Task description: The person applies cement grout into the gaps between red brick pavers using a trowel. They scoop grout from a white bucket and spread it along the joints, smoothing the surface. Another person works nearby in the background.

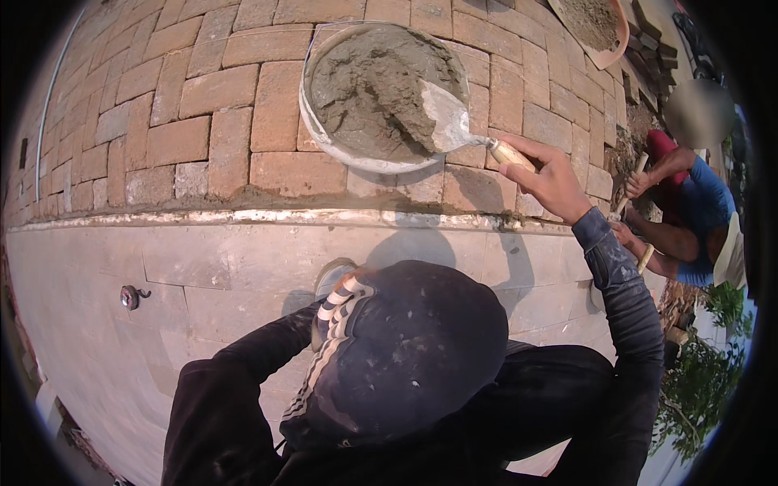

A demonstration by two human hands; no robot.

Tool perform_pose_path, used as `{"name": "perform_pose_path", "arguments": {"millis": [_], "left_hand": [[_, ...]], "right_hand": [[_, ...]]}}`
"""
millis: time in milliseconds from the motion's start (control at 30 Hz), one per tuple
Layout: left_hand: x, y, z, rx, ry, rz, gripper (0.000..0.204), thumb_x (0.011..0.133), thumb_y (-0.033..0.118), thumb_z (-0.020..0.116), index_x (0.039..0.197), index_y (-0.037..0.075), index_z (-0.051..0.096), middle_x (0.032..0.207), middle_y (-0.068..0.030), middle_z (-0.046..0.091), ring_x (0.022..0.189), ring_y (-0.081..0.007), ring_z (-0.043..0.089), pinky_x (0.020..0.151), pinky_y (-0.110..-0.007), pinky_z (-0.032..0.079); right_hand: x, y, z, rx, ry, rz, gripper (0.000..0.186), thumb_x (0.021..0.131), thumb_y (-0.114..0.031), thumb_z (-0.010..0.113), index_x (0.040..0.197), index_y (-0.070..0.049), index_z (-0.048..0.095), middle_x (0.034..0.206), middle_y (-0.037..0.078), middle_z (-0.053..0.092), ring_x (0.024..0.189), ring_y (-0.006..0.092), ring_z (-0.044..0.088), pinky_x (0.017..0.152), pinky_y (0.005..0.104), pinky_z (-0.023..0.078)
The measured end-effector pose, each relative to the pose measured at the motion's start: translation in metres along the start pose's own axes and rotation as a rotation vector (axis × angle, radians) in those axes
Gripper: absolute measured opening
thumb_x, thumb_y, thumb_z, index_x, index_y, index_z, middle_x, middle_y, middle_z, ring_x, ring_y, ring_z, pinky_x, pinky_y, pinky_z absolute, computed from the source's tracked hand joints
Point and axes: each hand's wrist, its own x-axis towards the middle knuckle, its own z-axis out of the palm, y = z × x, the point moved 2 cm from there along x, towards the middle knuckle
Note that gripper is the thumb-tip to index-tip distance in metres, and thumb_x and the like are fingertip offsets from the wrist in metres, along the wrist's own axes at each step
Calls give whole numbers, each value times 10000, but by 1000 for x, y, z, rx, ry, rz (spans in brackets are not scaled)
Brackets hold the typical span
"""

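Observation:
My right hand (555, 180) is closed round the wooden handle of a trowel (446, 117). The trowel's mortar-smeared metal blade rests against grey wet mortar (369, 93) in a round bucket (324, 142). The bucket stands on the brick paving, close to its near edge. My left arm (263, 344) bends inward to a dark rounded shape with black-and-white striped cloth (324, 356) along its side. The left hand is hidden there, so its fingers do not show.
Herringbone brick paving (182, 142) meets grey slabs (219, 271) along a pale mortar-smeared strip (292, 216). A round tape measure (130, 297) lies on the slabs at left. At right, another person in blue (705, 202) crouches with a wooden-handled tool. An orange-rimmed container (620, 40) holds more grey material.

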Motion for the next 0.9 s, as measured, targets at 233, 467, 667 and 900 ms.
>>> {"name": "perform_pose_path", "arguments": {"millis": [233, 467, 667, 900], "left_hand": [[17, 14, -16, 66, -18, -67, 99, 831, 149, 692, 829, 51, 674, 789, -142, 630, 753, -360, 625, 675, -467, 497], [22, 31, -13, 143, -24, -121, 97, 824, 132, 705, 813, 43, 670, 769, -138, 624, 749, -361, 626, 670, -465, 495], [26, 35, -11, 173, -19, -146, 99, 817, 118, 717, 798, 35, 667, 752, -135, 620, 746, -362, 626, 666, -464, 493], [22, 22, -4, 163, -13, -152, 61, 802, 91, 714, 810, 41, 680, 762, -139, 637, 704, -372, 618, 643, -455, 484]], "right_hand": [[-93, 9, -64, 39, 39, 177, 503, 879, -232, 781, 1296, 24, 664, 1083, 110, 732, 858, 128, 651, 750, 266, 534], [-222, 65, -121, -72, -9, 609, 420, 875, -145, 724, 1268, 0, 686, 782, 12, 668, 588, 57, 546, 514, 239, 428], [-219, 134, -146, -193, -288, 769, 389, 868, -184, 702, 1202, 15, 715, 793, 22, 689, 660, 91, 606, 590, 257, 488], [-84, 203, -126, -407, -560, 910, 325, 809, -225, 631, 1040, -37, 762, 672, 118, 674, 517, 209, 656, 434, 348, 514]]}}
